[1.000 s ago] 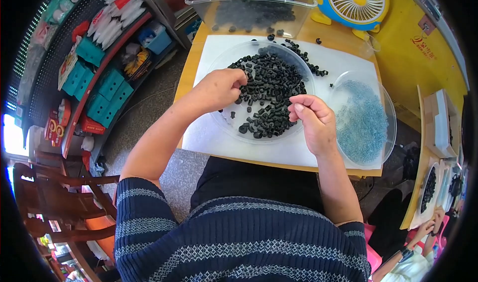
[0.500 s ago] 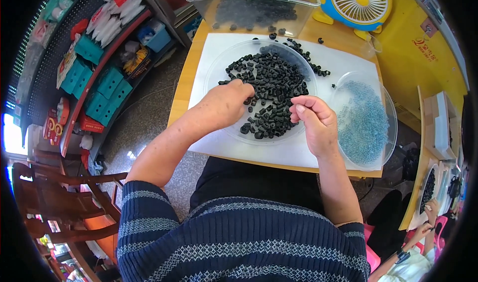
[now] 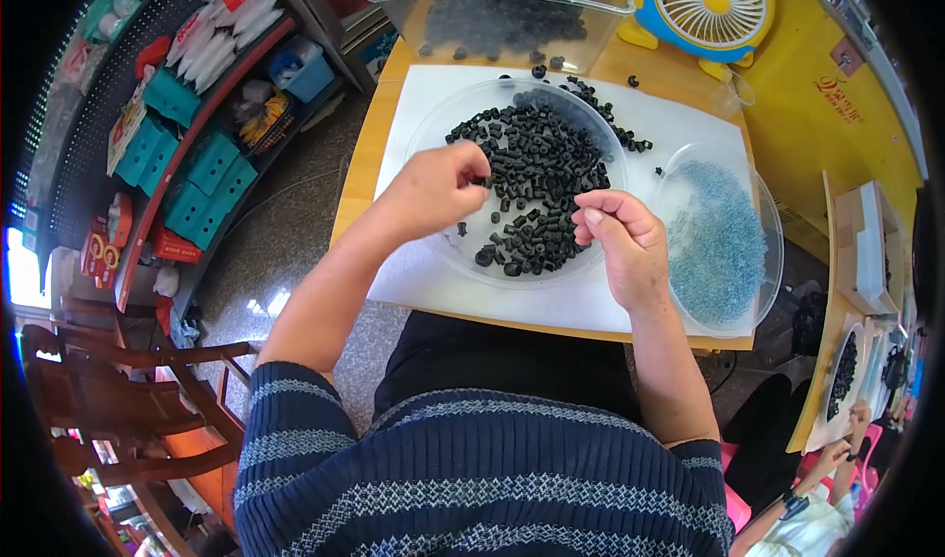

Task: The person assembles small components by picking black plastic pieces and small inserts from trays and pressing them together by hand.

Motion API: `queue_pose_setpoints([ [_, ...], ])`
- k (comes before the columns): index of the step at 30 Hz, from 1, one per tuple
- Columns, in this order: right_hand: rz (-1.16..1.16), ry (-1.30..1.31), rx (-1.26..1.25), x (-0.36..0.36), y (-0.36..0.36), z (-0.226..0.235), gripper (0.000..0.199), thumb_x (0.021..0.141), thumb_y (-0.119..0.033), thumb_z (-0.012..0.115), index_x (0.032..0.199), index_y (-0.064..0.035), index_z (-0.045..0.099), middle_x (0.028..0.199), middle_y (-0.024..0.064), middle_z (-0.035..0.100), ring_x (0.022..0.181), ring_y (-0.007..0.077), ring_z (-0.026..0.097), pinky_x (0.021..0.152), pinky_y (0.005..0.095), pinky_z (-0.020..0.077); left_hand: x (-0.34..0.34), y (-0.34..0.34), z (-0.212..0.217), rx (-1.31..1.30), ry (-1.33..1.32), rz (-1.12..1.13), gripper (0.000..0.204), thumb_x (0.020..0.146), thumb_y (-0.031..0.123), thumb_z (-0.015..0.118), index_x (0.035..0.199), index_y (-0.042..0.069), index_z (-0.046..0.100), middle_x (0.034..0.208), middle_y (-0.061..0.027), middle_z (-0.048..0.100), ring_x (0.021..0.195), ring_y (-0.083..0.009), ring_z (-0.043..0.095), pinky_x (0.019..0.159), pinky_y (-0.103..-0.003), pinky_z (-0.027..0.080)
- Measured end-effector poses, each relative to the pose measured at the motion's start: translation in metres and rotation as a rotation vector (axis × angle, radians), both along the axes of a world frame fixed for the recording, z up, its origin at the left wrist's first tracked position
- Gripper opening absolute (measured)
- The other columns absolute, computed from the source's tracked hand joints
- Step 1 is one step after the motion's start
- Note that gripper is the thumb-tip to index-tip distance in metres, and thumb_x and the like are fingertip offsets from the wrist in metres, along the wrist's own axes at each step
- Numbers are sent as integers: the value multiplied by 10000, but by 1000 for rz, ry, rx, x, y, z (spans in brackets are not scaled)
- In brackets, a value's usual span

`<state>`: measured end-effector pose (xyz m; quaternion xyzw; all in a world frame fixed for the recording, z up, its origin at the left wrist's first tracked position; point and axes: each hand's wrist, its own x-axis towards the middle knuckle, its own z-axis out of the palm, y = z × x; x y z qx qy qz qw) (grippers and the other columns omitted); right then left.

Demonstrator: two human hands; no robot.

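My left hand [image 3: 438, 188] is over the left part of a round clear tray [image 3: 418, 149], fingers pinched on a small black piece [image 3: 480, 181]. A heap of small black cylinder-like pieces [image 3: 546, 154] fills much of that tray. At the tray's right edge my right hand [image 3: 625, 242] is closed, thumb against fingers; anything between them is too small or hidden to make out. To its right lies a second round clear tray [image 3: 778, 262] with tiny pale-blue bead-like bits [image 3: 724, 247].
Behind the trays stands a clear plastic bin [image 3: 591, 30] of more black pieces. A yellow and blue fan [image 3: 714, 6] is at the back right. Loose black pieces lie on the white sheet [image 3: 399, 296]. Far right, another person's hands [image 3: 847, 439] are near a tray of black pieces.
My left hand has shifted slightly left and its fingers have lifted off the heap, a black piece showing at the fingertips. My right hand has stayed in place.
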<state>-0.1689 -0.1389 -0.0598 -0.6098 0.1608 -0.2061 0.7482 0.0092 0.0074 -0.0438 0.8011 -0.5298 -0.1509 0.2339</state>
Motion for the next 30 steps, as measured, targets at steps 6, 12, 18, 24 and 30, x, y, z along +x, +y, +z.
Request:
queue_pose_setpoints([
  [6,32,95,-36,6,0,8,146,811,-45,509,929,-1,583,788,52,590,695,93,542,652,216,454,0,5,5,-626,1496,242,123,777,0,529,895,24,549,827,-70,582,695,-140,575,657,-271,503],
  [12,70,182,-729,41,-6,4,168,772,-29,515,923,-32,588,788,78,594,705,177,564,657,267,456,-1,2,-17,-707,1676,316,180,817,33,499,990,4,541,873,-89,584,712,-122,567,654,-258,505],
  [18,57,263,-1339,73,-9,-14,174,732,-38,500,881,-54,590,839,106,553,818,273,540,690,352,455,-2,-2,-17,-690,1742,243,185,845,48,471,1008,-13,533,920,-118,584,700,-121,574,640,-247,514],
  [24,36,359,-1297,71,-9,-12,144,743,-57,495,861,-60,578,838,98,545,809,281,545,683,370,461,-5,-4,-13,-693,1597,432,178,859,69,455,999,-12,530,875,-114,587,659,-117,571,599,-249,512],
  [30,-141,59,-1115,59,-14,2,114,748,-46,528,853,-50,573,829,90,565,754,283,561,651,340,466,-9,-9,-15,-680,1565,337,171,858,109,474,977,1,531,790,-101,593,558,-97,535,504,-226,466],
])
